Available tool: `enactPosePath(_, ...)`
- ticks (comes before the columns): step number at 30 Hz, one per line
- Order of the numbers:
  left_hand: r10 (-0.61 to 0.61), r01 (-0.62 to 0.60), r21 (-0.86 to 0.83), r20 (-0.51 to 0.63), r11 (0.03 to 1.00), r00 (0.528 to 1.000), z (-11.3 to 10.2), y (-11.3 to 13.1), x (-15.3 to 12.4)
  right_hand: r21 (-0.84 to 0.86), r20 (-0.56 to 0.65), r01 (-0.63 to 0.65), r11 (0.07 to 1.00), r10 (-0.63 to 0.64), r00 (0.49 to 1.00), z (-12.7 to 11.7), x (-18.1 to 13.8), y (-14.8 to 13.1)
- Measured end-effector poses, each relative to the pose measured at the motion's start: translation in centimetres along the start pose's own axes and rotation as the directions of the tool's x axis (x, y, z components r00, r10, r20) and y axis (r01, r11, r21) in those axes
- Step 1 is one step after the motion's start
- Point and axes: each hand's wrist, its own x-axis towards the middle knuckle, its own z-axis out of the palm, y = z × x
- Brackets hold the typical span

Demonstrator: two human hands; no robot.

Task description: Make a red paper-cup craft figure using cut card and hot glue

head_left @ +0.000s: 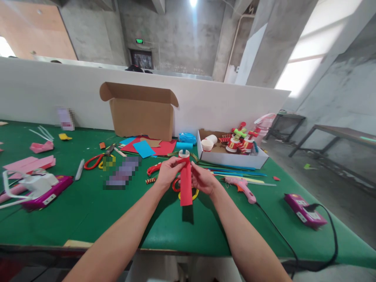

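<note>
A long red paper strip [186,188] hangs down in front of me over the green table. My left hand [169,172] pinches its upper part, thumb on the front. From the other side, my right hand [203,178] is closed at the strip's right edge, its fingers partly hidden behind. At the strip's top, between the hands, is a small white paper cup [184,154] with a bluish-green piece sticking up from it. Below and behind the strip lie scissors with yellow and red handles [196,194], partly covered.
A pink glue gun [241,186] lies right, its cord trailing toward me. A white box [232,159] holds cups and decorated figures. Purple power strips [305,211] sit at both sides. Left are red-handled pliers [94,161]; behind, coloured paper [143,149] and an open cardboard box [143,117].
</note>
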Motion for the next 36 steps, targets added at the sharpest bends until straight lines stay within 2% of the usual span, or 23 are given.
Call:
enactPosePath(4,0.067,-0.066,0.086,-0.018,0.994,0.998,0.0,-0.2,0.0,0.067,0.02,-0.008,0.998,0.007,1.0,0.5,-0.1,0.3)
enactPosePath(9,0.091,-0.086,0.122,-0.042,0.989,0.995,-0.1,-0.4,0.1,0.098,0.036,-0.026,0.995,0.022,0.999,0.6,-0.2,0.3)
enactPosePath(16,0.08,-0.074,0.136,-0.043,0.988,0.996,0.0,0.1,0.0,-0.095,-0.026,-0.009,0.995,0.007,1.0,0.5,-0.4,-0.1)
enactPosePath(24,0.015,-0.013,0.054,-0.023,0.998,1.0,-0.1,0.4,0.0,-0.247,0.007,0.088,0.965,-0.089,0.996,0.3,-0.7,0.1)
enactPosePath(27,0.01,-0.01,0.006,0.002,1.0,1.0,-0.1,0.5,0.1,-0.23,0.039,0.073,0.971,-0.066,0.997,0.2,-0.7,-0.1)
enactPosePath(30,0.009,-0.009,-0.021,0.004,1.0,1.0,-0.2,0.6,0.2,-0.143,0.067,0.025,0.989,-0.015,0.998,0.2,-0.6,-0.4)
enactPosePath(33,0.001,-0.002,-0.018,-0.003,1.0,1.0,-0.2,0.7,0.2,-0.077,0.049,-0.006,0.997,0.01,0.999,0.3,-0.5,-0.5)
enactPosePath(36,0.0,0.0,-0.007,0.001,1.0,1.0,-0.2,0.6,0.2,-0.092,0.014,-0.016,0.996,0.017,1.0,0.3,-0.4,-0.4)
